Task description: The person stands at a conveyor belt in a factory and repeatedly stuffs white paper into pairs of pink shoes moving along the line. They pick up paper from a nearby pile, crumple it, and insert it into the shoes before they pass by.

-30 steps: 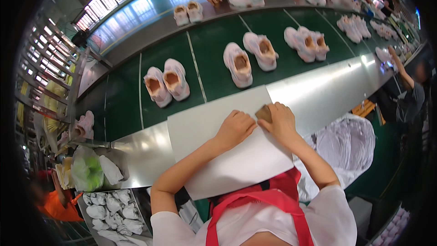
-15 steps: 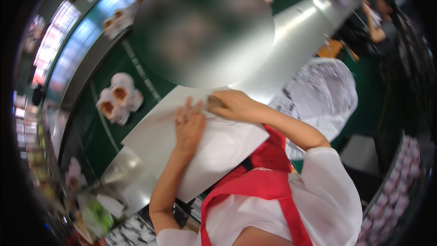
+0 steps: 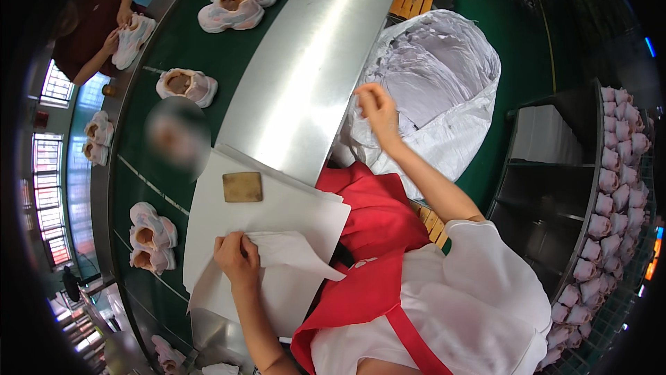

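Observation:
A stack of white paper sheets (image 3: 208,215) lies across the metal work surface in front of me. My left hand (image 3: 237,260) is closed on the edge of a thin white paper sheet (image 3: 295,249), which is partly lifted and curled over the stack. Above it, a brownish rectangular block (image 3: 243,187) rests flat on the paper, touched by neither hand. My right hand (image 3: 378,113) is raised by the near edge of a big white sack (image 3: 479,125). Its fingers are loosely bent and apart, with nothing visible in them. Crumpled pale sheets (image 3: 433,63) fill the sack.
Pale shoes (image 3: 232,11) stand in pairs on a green conveyor belt (image 3: 166,174) at my left. Across the belt, a person handles a white shoe (image 3: 132,40). A long metal table (image 3: 305,49) runs ahead. At right stands a rack (image 3: 541,188) beside several stacked pinkish-white bundles (image 3: 610,188).
My right hand has let go of the brownish block and moved right, toward the sack. My left hand, flat on the paper before, now grips a sheet. The view has turned.

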Motion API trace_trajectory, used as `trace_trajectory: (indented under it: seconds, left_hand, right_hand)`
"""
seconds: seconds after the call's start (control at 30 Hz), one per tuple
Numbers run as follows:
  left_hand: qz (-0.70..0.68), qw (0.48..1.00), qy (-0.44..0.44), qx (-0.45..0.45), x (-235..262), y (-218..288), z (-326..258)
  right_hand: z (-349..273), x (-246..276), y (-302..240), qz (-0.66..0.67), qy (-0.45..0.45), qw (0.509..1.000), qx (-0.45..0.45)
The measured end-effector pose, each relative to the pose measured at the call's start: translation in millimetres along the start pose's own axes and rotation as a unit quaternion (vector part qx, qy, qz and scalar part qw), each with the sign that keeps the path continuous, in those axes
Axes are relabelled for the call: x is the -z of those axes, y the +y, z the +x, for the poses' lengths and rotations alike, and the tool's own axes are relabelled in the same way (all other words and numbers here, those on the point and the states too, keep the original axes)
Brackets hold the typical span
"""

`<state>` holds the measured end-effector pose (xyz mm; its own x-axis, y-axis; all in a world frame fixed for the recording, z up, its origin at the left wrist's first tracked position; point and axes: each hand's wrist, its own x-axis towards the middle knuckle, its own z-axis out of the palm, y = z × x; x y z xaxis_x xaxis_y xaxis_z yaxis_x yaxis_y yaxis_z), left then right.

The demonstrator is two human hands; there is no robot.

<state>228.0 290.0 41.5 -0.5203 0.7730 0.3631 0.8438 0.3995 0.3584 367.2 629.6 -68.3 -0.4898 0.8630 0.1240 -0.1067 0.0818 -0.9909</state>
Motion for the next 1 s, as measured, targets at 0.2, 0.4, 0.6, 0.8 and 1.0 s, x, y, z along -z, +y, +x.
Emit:
trace_trajectory:
  seconds: [0.2,0.4,0.6,0.8,1.0]
  left_hand:
    - [0.014,0.998,-0.043,0.041,1,-1,-8]
    - [0.033,0.999,-0.040,0.013,1,-7,-12]
    - [0.039,0.997,-0.053,0.033,2,-8,-16]
    - [0.040,0.997,-0.054,0.037,2,-4,-12]
    - [0.045,0.996,-0.062,0.051,4,-1,-10]
  right_hand:
    - [49,155,143,-0.427,0.133,0.891,-0.082]
    - [72,209,186,-0.583,0.087,0.807,0.038]
    - [60,237,184,-0.618,0.045,0.781,-0.076]
    - [45,246,190,-0.523,0.018,0.847,-0.091]
    - [54,242,189,-0.427,0.153,0.890,-0.048]
